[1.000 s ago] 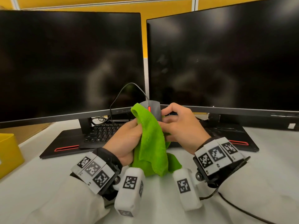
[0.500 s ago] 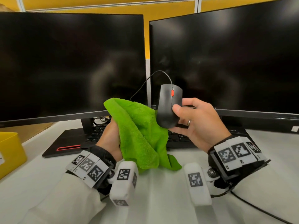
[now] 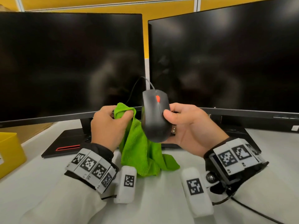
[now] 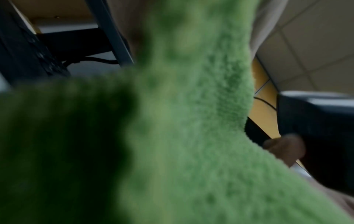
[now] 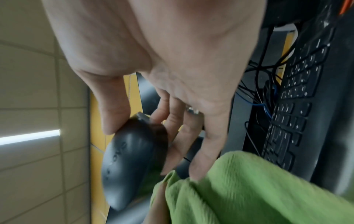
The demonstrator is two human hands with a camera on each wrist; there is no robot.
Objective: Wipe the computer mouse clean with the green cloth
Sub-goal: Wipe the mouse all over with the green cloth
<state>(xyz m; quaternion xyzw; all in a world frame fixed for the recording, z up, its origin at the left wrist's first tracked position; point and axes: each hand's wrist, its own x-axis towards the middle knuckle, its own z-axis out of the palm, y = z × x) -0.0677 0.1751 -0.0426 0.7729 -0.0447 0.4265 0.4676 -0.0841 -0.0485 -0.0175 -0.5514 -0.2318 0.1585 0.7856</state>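
Observation:
A black wired computer mouse [image 3: 154, 115] with a red scroll wheel is held upright in the air by my right hand [image 3: 186, 126], thumb on its top and fingers behind it. In the right wrist view the mouse [image 5: 130, 163] sits between thumb and fingers. My left hand [image 3: 108, 125] grips a bunched corner of the green cloth [image 3: 140, 151] just left of the mouse. The cloth hangs down, and its lower end lies on the desk. The cloth [image 4: 191, 136] fills most of the left wrist view, with the mouse [image 4: 316, 128] at its right.
Two dark monitors [image 3: 71, 62] [image 3: 226, 62] stand side by side close behind the hands. A black keyboard [image 5: 298, 98] lies under them on the white desk [image 3: 153, 199]. A yellow box [image 3: 9, 152] sits at the left edge. The mouse cable [image 3: 135, 88] loops up behind the mouse.
The cloth came off the mouse. My right hand raised the mouse and turned its top toward me, while my left hand gathered the cloth into a tighter bunch at the mouse's left.

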